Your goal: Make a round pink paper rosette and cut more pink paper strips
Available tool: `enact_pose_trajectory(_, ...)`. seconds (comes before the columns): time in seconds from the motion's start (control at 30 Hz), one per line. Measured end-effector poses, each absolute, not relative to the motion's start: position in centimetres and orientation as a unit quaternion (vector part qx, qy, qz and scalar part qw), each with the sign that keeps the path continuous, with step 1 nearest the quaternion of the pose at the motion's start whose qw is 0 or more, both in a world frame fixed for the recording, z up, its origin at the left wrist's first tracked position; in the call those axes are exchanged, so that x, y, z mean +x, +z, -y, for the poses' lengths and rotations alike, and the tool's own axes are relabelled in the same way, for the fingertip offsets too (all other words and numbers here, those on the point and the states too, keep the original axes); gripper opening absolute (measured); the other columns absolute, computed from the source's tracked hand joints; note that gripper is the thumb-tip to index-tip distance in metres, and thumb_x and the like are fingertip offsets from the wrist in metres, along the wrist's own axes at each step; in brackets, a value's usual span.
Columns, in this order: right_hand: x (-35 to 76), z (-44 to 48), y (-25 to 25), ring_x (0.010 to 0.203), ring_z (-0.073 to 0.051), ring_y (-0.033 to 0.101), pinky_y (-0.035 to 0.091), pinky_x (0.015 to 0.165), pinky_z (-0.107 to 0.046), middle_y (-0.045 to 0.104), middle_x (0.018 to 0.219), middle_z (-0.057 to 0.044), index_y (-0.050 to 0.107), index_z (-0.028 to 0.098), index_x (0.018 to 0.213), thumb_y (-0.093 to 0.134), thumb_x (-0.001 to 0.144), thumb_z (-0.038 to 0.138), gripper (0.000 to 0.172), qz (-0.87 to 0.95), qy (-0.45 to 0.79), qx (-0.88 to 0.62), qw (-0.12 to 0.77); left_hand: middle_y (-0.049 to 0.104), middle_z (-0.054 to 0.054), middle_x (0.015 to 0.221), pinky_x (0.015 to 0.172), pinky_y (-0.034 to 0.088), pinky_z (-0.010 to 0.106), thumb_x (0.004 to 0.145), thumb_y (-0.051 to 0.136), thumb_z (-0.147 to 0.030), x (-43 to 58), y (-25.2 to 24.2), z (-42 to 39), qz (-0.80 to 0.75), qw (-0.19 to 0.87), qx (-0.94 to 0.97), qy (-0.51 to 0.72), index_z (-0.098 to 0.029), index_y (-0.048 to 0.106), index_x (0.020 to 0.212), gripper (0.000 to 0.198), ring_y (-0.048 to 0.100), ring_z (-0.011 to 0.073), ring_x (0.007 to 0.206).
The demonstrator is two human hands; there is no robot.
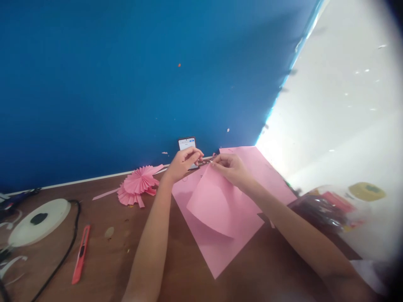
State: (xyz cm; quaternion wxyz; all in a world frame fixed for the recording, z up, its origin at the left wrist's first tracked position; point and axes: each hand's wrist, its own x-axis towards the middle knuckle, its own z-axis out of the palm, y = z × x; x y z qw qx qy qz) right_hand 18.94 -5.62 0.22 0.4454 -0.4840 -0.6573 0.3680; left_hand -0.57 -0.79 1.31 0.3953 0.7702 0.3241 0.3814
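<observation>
A curved piece of pink paper [217, 201] stands raised by its top corner, its rounded lower edge hanging over a flat pink sheet [215, 260]. The fingertips of my right hand [231, 167] pinch that corner. Just left of it, my left hand [185, 163] has its fingers bent together; whatever is between them is too small to make out. Behind my left hand a phone [186, 142] leans upright against the blue wall, its screen lit and partly covered by the hand.
Pleated pink paper fans [140, 184] lie to the left on the brown table [107, 260]. A red box cutter [81, 253], a round white disc [40, 222] and a black cable [71, 243] are farther left. Another pink sheet [267, 176] and a clear plastic bag [327, 209] lie right.
</observation>
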Motion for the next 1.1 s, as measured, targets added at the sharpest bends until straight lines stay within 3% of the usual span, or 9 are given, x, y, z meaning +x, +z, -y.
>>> enact_pose_trajectory(0.2, 17.8, 5.8, -0.7, 0.055, -0.013, 0.038, 0.031, 0.058, -0.029, 0.046, 0.056, 0.002, 0.064, 0.022, 0.078, 0.052, 0.083, 0.036, 0.019, 0.683, 0.271, -0.496, 0.463, 0.060, 0.001, 0.079, 0.064, 0.039, 0.024, 0.086, 0.050, -0.043, -0.4, 1.9, 1.5, -0.348, 0.361, 0.816, 0.288, -0.017, 0.061, 0.083, 0.029, 0.051, 0.0123, 0.071)
enact_pose_trajectory(0.6, 17.2, 6.3, -0.5, 0.057, -0.014, 0.042, 0.034, 0.067, -0.031, 0.054, 0.063, 0.001, 0.068, 0.024, 0.084, 0.053, 0.085, 0.039, 0.021, 0.696, 0.265, -0.476, 0.467, 0.061, 0.001, 0.082, 0.067, 0.039, 0.025, 0.083, 0.047, -0.027, 0.1, 1.8, 1.7, -0.339, 0.305, 0.831, 0.317, -0.016, 0.059, 0.084, 0.016, 0.051, 0.0116, 0.073)
enact_pose_trajectory(0.77, 17.2, 6.0, -0.5, 0.054, -0.012, 0.038, 0.036, 0.071, -0.031, 0.048, 0.057, 0.004, 0.064, 0.023, 0.080, 0.053, 0.085, 0.039, 0.020, 0.679, 0.306, -0.475, 0.469, 0.055, 0.000, 0.078, 0.066, 0.039, 0.024, 0.082, 0.046, -0.027, 0.3, 1.2, 1.2, -0.325, 0.336, 0.815, 0.344, -0.016, 0.053, 0.081, 0.014, 0.048, 0.0111, 0.071)
enact_pose_trajectory(0.87, 17.2, 5.7, -0.6, 0.054, -0.012, 0.039, 0.035, 0.065, -0.029, 0.050, 0.059, 0.004, 0.063, 0.022, 0.080, 0.052, 0.084, 0.039, 0.020, 0.662, 0.348, -0.461, 0.477, 0.051, 0.000, 0.077, 0.063, 0.037, 0.023, 0.082, 0.045, -0.028, 0.5, 1.0, 1.0, -0.321, 0.365, 0.804, 0.343, -0.016, 0.050, 0.081, 0.013, 0.045, 0.0104, 0.069)
enact_pose_trajectory(1.1, 17.5, 5.0, -0.8, 0.076, -0.016, 0.052, 0.038, 0.072, -0.028, 0.058, 0.074, 0.000, 0.061, 0.021, 0.070, 0.053, 0.078, 0.029, 0.014, 0.615, 0.405, -0.447, 0.507, 0.052, 0.002, 0.081, 0.069, 0.041, 0.024, 0.085, 0.041, -0.028, 0.4, 1.1, 1.2, -0.300, 0.465, 0.777, 0.301, -0.017, 0.053, 0.088, 0.017, 0.050, 0.0115, 0.075)
